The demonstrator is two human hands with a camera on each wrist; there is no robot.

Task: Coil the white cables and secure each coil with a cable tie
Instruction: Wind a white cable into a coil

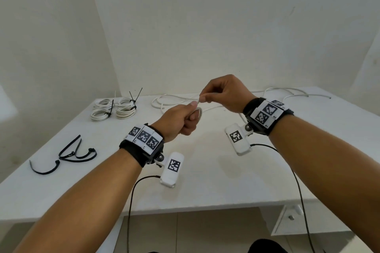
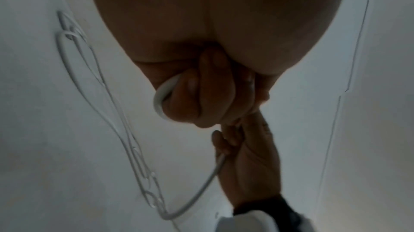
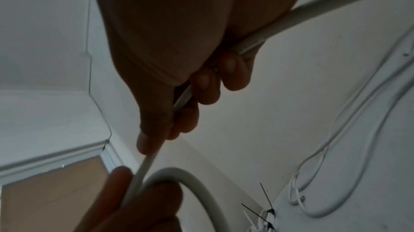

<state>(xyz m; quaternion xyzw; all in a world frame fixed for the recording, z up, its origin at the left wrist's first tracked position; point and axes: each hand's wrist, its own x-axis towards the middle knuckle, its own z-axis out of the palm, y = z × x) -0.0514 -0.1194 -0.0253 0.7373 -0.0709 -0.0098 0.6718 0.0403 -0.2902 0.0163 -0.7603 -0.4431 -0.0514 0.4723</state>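
A white cable [image 1: 200,111] is held in the air between both hands above the white table [image 1: 205,170]. My left hand [image 1: 192,113] grips a small loop of it in a fist; the left wrist view shows the loop [image 2: 159,97] curving round the curled fingers [image 2: 190,101]. Just above and to the right, my right hand [image 1: 202,99] pinches the same cable between thumb and fingers. In the right wrist view the cable [image 3: 146,166] runs from the right fingers [image 3: 206,83] down to the left hand [image 3: 134,200]. The cable's remaining length trails onto the table behind.
Several finished coils [image 1: 113,109] bound with black ties lie at the back left. Loose black cable ties [image 1: 67,154] lie at the front left. Other loose white cables lie at the back middle [image 1: 174,97] and back right [image 1: 287,91]. A wall stands behind the table.
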